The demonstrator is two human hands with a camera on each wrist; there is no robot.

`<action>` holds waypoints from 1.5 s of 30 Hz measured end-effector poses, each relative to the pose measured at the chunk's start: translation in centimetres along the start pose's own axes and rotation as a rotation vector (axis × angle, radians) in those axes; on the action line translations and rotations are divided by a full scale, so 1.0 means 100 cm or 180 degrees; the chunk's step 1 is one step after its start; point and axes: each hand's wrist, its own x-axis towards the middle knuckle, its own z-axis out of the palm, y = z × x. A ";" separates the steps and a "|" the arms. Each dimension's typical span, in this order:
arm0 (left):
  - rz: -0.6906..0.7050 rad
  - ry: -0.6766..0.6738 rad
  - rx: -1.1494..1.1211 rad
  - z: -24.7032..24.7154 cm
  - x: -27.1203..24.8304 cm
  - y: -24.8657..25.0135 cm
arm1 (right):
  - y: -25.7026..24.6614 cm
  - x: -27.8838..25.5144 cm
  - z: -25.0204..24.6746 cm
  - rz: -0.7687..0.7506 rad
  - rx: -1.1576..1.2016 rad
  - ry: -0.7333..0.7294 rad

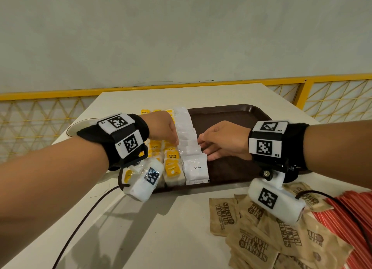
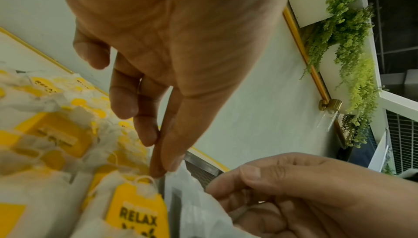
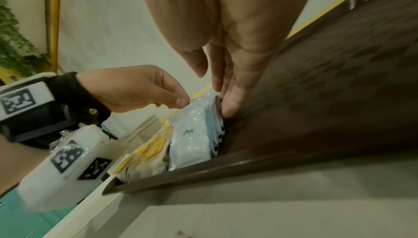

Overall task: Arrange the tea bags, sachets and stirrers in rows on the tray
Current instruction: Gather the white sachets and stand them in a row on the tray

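Pale wall w/ yellow mesh railing behind a white table (image 1: pixel 141 218); brown tray (image 1: pixel 231 115) on it. Row of white coffee sachets (image 1: pixel 188 139) runs down the tray, overlapped, between both sets of fingers. Left hand (image 1: pixel 161 125) – thumb and forefinger pinched on a sachet's edge mid-row; tea bags (image 1: pixel 171 164) w/ yellow tags lie just outside its fingers. Right hand (image 1: pixel 223 139) – fingers straight, together, pressed against the row's other side. Brown sugar sachets (image 1: pixel 255 228) and red-striped stirrers (image 1: pixel 354 214) lie on the table, nearer the person than the right fingers.

The head view looks down over both forearms at the tray (image 1: pixel 231 111). Each wrist view looks close along its fingers, sharing the white sachets (image 3: pixel 192 134).
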 end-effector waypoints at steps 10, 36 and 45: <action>-0.0049 0.0092 -0.0081 0.002 0.005 -0.002 | 0.002 0.011 -0.004 -0.0015 -0.0015 0.0145; -0.0187 0.0561 -0.0184 -0.010 0.040 -0.006 | -0.007 0.038 -0.002 -0.0080 0.0201 0.0247; 0.0016 0.0541 -0.0294 -0.019 0.028 0.000 | -0.009 0.026 -0.010 -0.0131 0.0152 0.0218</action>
